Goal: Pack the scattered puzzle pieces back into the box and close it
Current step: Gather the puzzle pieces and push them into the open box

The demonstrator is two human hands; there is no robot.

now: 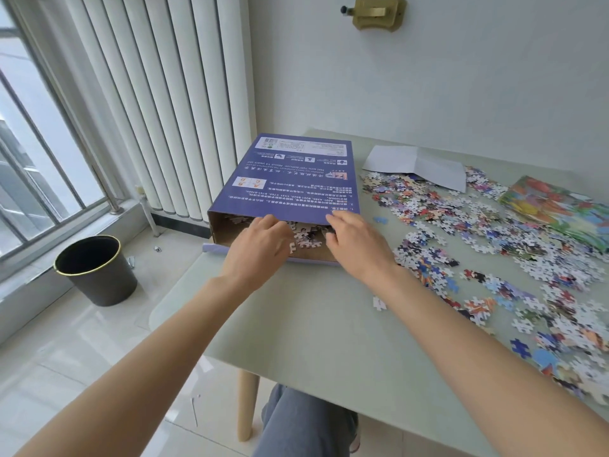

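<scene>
A purple puzzle box (290,179) lies flat near the table's left edge, its open end facing me with white-backed pieces (308,237) heaped inside the mouth. My left hand (260,245) reaches into the opening, fingers extended onto the pieces. At the opening's right side, my right hand (356,240) has its fingers curled against the pile and its thumb at the box's top edge. Many loose puzzle pieces (487,245) are scattered over the right half of the table.
A pale green table (313,324) holds a folded white sheet (415,164) at the back and a colourful picture sheet (557,209) at the far right. A black waste bin (95,270) stands on the floor left. A radiator is behind the box.
</scene>
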